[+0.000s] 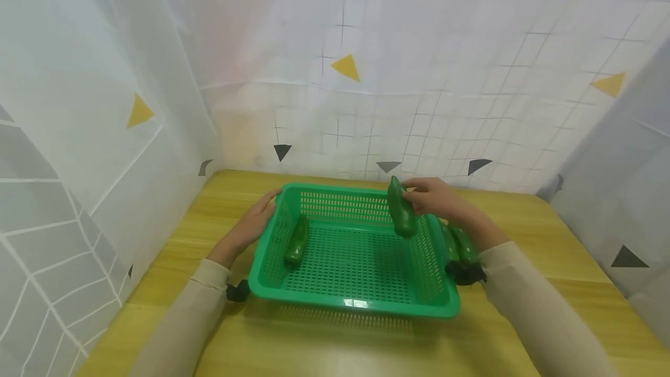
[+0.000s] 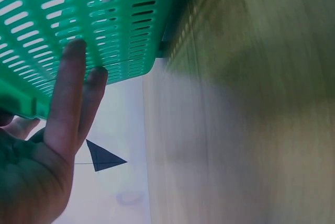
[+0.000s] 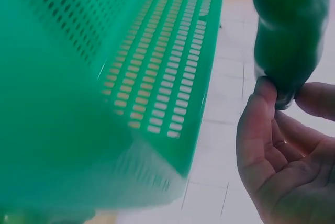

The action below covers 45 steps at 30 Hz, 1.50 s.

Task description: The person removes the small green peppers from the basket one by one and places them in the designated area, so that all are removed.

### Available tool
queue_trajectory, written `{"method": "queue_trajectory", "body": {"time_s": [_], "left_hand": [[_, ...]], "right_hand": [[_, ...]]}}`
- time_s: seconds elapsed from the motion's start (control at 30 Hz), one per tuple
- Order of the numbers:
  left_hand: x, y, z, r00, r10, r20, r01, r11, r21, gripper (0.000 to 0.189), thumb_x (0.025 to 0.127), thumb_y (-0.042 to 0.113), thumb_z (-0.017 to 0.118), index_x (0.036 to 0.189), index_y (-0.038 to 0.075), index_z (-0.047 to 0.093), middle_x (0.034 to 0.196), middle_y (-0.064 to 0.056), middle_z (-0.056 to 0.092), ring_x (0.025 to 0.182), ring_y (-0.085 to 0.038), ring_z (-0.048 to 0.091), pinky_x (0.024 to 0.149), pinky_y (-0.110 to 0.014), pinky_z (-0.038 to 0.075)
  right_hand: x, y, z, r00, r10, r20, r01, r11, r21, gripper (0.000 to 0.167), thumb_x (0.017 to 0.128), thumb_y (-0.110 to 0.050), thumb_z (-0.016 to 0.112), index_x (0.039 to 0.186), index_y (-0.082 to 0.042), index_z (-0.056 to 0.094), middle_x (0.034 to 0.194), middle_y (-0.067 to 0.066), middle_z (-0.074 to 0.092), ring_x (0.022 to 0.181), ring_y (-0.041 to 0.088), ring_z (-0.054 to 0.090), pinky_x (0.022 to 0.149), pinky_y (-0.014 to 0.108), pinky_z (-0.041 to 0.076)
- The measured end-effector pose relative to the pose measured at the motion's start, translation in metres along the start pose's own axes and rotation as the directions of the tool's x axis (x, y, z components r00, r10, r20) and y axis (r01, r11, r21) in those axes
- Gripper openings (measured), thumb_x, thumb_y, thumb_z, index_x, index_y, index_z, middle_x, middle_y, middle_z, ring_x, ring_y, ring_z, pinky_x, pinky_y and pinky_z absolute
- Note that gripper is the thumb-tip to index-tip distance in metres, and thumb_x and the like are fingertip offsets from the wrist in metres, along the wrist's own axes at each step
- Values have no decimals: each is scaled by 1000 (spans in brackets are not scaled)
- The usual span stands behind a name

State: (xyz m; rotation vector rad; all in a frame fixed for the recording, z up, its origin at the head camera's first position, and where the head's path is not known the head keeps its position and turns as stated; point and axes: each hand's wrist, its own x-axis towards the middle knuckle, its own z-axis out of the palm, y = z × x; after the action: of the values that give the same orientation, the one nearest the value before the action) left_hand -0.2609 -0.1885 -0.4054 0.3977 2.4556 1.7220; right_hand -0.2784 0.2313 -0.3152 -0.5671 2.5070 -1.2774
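My right hand (image 1: 431, 196) pinches a long green pepper (image 1: 401, 208) between thumb and fingers, above the right end of a green plastic basket (image 1: 356, 305). In the right wrist view the fingertips hold this pepper (image 3: 290, 30) by its narrow end. Inside the basket at the left lies another green pepper (image 1: 298, 241). My left hand (image 1: 253, 224) holds the basket's left rim. In the left wrist view, two fingers of that hand (image 2: 47, 156) lie against the slotted outer wall, while the rim partly hides the others.
More green peppers (image 1: 463, 246) lie on the wooden table (image 1: 528, 284) just right of the basket, partly hidden by the right forearm and its black wrist strap (image 1: 464, 273). A white patterned sheet (image 1: 419, 74) hangs behind the table and along both sides.
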Motion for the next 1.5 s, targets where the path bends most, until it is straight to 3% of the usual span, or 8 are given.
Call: {"method": "queue_trajectory", "body": {"time_s": [0.13,0.33,0.57,0.77,0.87,0.97,1.2,1.5], "left_hand": [[1,-5,-1,1000,2,5,-2,1000,5,50,114,25,26,162,13,22,149,-22,40,126,-40,45,103,-60,39],[-1,-6,-2,1000,7,2,-7,1000,16,50,113,31,28,162,20,24,149,-18,42,129,-38,44,105,-60,37],[-2,-7,-5,1000,10,-7,-10,1000,9,51,113,30,29,163,17,23,160,-16,31,143,-38,31,112,-64,26],[-1,-9,-4,1000,21,-6,-21,1000,8,52,113,30,29,163,16,23,162,-15,28,144,-38,29,113,-64,25],[-2,-8,-4,1000,20,-4,-20,1000,5,52,113,30,30,163,17,23,161,-15,30,143,-38,31,112,-64,27],[-3,-6,-4,1000,14,-7,-14,1000,17,52,113,31,29,163,17,22,160,-16,31,144,-39,31,111,-65,28],[-2,-6,-5,1000,17,-6,-17,1000,21,52,113,32,29,163,18,22,158,-16,33,140,-39,34,109,-65,30],[-1,-8,-5,1000,22,-2,-22,1000,13,52,113,32,29,163,20,22,152,-16,39,133,-36,40,108,-62,33]], "right_hand": [[-8,4,-8,1000,13,-2,-13,1000,4,47,107,-15,51,146,11,44,126,29,62,104,35,69,89,46,56],[-18,17,-17,1000,22,-9,-22,1000,-11,49,108,-18,49,147,11,42,128,28,62,109,37,67,91,47,55],[-26,33,-27,999,6,-52,-6,1000,-3,41,108,-17,49,142,7,52,104,15,67,91,20,64,84,42,55],[-37,45,-36,998,11,-67,-14,999,-51,45,110,-21,45,146,7,47,131,24,60,112,35,63,92,49,53],[-42,53,-41,997,29,-65,-31,999,-32,50,111,-22,43,150,8,41,138,29,55,117,41,61,91,47,54],[-46,62,-47,995,65,-75,-66,998,-12,54,111,-25,42,153,8,35,139,30,52,117,40,60,92,46,54],[-52,80,-54,989,120,-90,-119,993,20,54,111,-25,40,156,3,32,142,30,49,120,41,57,96,59,50],[-59,101,-60,982,168,-91,-165,985,46,54,112,-25,37,154,9,30,139,32,49,119,40,57,96,60,49]]}}
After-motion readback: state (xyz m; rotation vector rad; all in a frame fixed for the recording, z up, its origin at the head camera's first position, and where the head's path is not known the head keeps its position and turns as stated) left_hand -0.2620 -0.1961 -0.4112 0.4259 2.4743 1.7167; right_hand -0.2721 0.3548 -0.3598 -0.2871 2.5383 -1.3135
